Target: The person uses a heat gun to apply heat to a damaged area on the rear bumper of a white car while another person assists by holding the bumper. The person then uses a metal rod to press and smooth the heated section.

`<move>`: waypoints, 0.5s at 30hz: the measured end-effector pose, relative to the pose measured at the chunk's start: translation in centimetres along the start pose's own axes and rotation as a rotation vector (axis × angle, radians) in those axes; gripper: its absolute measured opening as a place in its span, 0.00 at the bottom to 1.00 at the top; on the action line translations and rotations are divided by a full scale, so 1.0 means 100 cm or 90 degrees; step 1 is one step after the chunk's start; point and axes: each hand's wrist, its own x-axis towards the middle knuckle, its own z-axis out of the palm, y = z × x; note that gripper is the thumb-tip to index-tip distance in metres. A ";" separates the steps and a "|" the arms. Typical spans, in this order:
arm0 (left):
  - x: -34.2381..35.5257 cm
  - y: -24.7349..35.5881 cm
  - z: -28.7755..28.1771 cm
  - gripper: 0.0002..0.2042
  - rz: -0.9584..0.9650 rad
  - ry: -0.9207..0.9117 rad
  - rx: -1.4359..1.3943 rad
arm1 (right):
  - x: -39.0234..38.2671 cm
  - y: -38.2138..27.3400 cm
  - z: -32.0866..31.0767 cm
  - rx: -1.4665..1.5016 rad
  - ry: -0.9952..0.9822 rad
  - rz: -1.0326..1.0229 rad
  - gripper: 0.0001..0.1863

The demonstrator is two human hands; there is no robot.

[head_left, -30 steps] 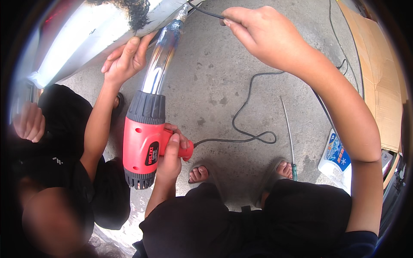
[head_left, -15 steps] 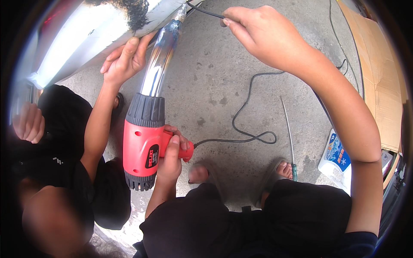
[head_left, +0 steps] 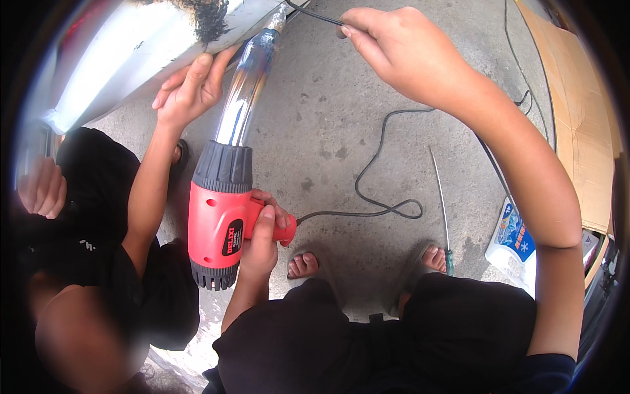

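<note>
My left hand [head_left: 262, 240] is closed round the handle of a red and black heat gun [head_left: 213, 217]. Its long, heat-tinted metal nozzle [head_left: 239, 98] points up to the edge of a glossy white curved panel [head_left: 125, 65]. A blackened patch [head_left: 210, 23] marks this panel. At the upper right, my right hand [head_left: 407, 56] pinches a thin black rod-like strip [head_left: 315, 16] between thumb and fingers. The strip's far end reaches close to the nozzle tip; whether they touch I cannot tell.
A co-worker's hand [head_left: 193, 88] is against the panel's lower edge, left of the nozzle. A black power cord [head_left: 357, 184] loops over the concrete floor. A screwdriver [head_left: 442, 203] lies by my foot. A white and blue jug [head_left: 512, 240] and cardboard [head_left: 571, 111] are at right.
Almost nothing differs: the heat gun has shifted up very slightly, and the toes of my left foot show more clearly. Both hands keep their holds.
</note>
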 end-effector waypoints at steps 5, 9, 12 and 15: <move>-0.001 0.001 -0.001 0.10 0.002 -0.013 -0.008 | 0.001 -0.003 -0.001 -0.001 -0.016 0.002 0.10; 0.000 0.001 -0.002 0.10 0.007 -0.021 -0.013 | 0.001 -0.003 -0.001 -0.009 -0.019 0.006 0.10; 0.000 0.000 -0.003 0.10 0.002 -0.016 -0.015 | 0.001 -0.003 0.000 -0.003 -0.012 -0.001 0.10; 0.000 0.000 -0.002 0.11 -0.003 0.004 -0.006 | 0.001 -0.003 -0.002 0.003 -0.026 0.002 0.10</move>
